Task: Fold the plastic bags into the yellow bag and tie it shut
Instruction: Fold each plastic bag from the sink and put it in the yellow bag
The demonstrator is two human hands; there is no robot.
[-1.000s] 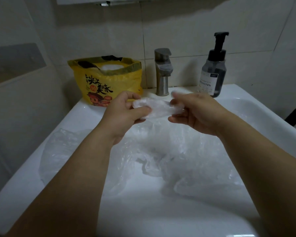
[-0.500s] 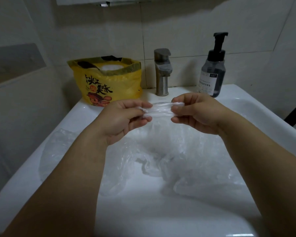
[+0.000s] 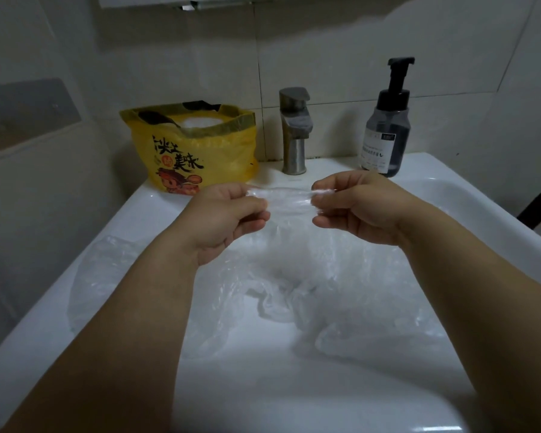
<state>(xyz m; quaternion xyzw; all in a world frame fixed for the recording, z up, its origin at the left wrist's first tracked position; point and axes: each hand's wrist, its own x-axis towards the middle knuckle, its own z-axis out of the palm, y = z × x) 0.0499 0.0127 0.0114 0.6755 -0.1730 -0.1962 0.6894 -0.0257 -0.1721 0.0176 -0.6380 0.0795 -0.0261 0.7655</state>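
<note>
partly, the view is obstructed: both forearms are cut off by the lower frame edge, and the near part of the sink (image 3: 135,217) is covered by them. the loose clear bags (image 3: 341,295) lying in the basin are hard to separate from the white surface, so their number cannot be told. the held film is nearly transparent, and its exact outline is hard to make out.

the left hand (image 3: 228,218) is curled, and the left end of a folded clear bag (image 3: 289,200) is pinched between its thumb and fingers. the right hand (image 3: 361,204) is curled likewise, and the right end of the same bag is pinched by it. the bag is held stretched as a narrow horizontal band between the two hands, above the basin.

the yellow bag (image 3: 200,157) is set upright on the back left corner of the sink, just beside the faucet (image 3: 294,129). its mouth is open, a darker band is seen round its top edge, and white material (image 3: 200,122) is visible inside. black and red print is carried on its front. a dark pump bottle (image 3: 388,132) is placed to the right of the faucet.
</note>
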